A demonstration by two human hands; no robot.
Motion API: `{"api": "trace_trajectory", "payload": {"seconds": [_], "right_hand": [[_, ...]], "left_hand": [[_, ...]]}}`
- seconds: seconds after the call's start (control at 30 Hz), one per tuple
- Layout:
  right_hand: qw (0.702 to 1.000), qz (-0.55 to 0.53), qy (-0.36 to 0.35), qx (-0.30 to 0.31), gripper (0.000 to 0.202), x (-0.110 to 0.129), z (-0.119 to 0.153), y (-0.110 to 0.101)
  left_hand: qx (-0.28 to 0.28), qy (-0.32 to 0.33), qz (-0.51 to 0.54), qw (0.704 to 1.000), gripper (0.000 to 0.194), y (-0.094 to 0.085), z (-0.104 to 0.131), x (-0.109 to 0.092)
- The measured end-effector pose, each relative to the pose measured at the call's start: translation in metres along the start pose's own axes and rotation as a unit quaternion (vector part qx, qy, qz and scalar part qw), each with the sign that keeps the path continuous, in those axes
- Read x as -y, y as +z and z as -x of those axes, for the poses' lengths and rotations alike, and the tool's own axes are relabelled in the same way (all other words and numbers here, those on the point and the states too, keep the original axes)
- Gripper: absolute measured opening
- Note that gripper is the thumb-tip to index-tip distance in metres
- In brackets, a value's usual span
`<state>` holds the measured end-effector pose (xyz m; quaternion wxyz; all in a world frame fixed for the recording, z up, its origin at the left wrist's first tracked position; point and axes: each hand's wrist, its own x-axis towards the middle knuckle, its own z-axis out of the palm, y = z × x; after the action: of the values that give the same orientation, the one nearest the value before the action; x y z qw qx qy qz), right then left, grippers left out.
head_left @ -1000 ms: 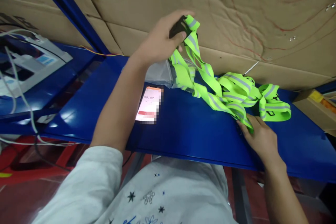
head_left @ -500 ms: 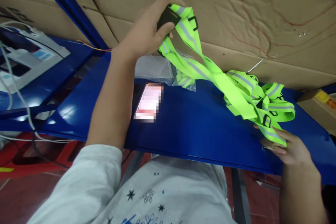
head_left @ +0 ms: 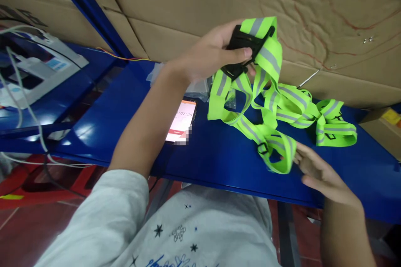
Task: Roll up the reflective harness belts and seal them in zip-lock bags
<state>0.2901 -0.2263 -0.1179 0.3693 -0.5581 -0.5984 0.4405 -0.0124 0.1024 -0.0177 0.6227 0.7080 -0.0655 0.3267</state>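
My left hand (head_left: pixel 222 52) grips a black plastic plate (head_left: pixel 242 48), its thumb across the front. Neon green straps (head_left: pixel 271 60) with grey reflective stripes run through the plate and hang down to the blue table. A looped strap end with a black buckle (head_left: pixel 262 148) lies near the table's front. Beside that loop my right hand (head_left: pixel 319 171) is open, fingers apart, close to the strap's edge. More green straps (head_left: pixel 294 102) lie heaped behind, and another folded bundle (head_left: pixel 336 129) sits at the right.
A lit phone (head_left: pixel 181 123) lies on the blue table (head_left: pixel 219 158), partly behind my left forearm. Behind it are clear plastic bags (head_left: pixel 199 89). White devices with cables (head_left: pixel 46 66) stand at the left, a cardboard box (head_left: pixel 384 127) at the right. Cardboard (head_left: pixel 188 0) backs the table.
My left hand has moved right with the black plate. My right hand has let go of the strap and moved slightly left. The stretched straps now hang slack in loops.
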Motion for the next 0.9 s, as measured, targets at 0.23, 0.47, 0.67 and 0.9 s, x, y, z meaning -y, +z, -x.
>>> {"api": "trace_trajectory", "payload": {"seconds": [0.23,0.47,0.67,0.9], "right_hand": [[0.845,0.473,-0.244,-0.052,0.06,0.03,-0.085,0.052],[0.789,0.608,-0.088,0.024,0.048,0.033,-0.128,0.064],[0.784,0.588,0.106,-0.167,0.051,0.046,-0.129,0.046],[0.837,0.49,-0.117,-0.215,0.048,0.044,-0.127,0.036]], "left_hand": [[0.077,-0.001,0.086,0.993,0.025,0.042,0.004,-0.028],[0.07,-0.022,-0.106,0.992,0.024,0.049,0.009,-0.058],[0.099,0.011,-0.17,0.98,0.04,0.039,0.008,-0.067],[0.093,-0.036,-0.317,0.943,0.044,0.047,0.0,-0.023]]}}
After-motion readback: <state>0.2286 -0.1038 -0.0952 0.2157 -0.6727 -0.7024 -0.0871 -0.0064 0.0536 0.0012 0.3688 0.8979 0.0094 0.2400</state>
